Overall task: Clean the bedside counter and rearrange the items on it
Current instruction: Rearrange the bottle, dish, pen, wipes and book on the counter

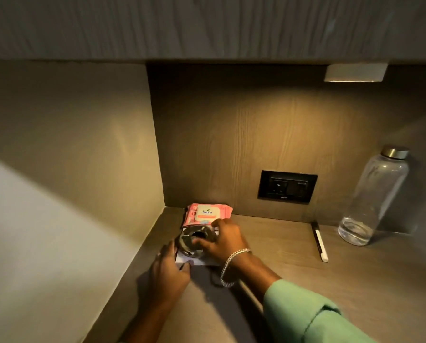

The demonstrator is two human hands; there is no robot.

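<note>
From the head camera we see the wooden bedside counter (pixel 268 246) under a small lit lamp (pixel 355 73). In the back left corner lies a pink pack of kara wipes (pixel 208 214). Just in front of it sits a round dark ashtray-like dish (pixel 194 241) on a white paper (pixel 194 261). Our right hand (pixel 223 240), with a silver bracelet (pixel 231 266) at the wrist and a green sleeve (pixel 313 315) behind it, has its fingers clamped on the dish's right rim, thumb inside. Our left hand (pixel 168 271) rests at the paper's near left corner, fingers together, touching its edge. Well to the right, a white pen (pixel 320 242) lies near the back wall, and a clear water bottle (pixel 373 196) with a metal cap stands upright beside a black wall socket (pixel 287 186).
</note>
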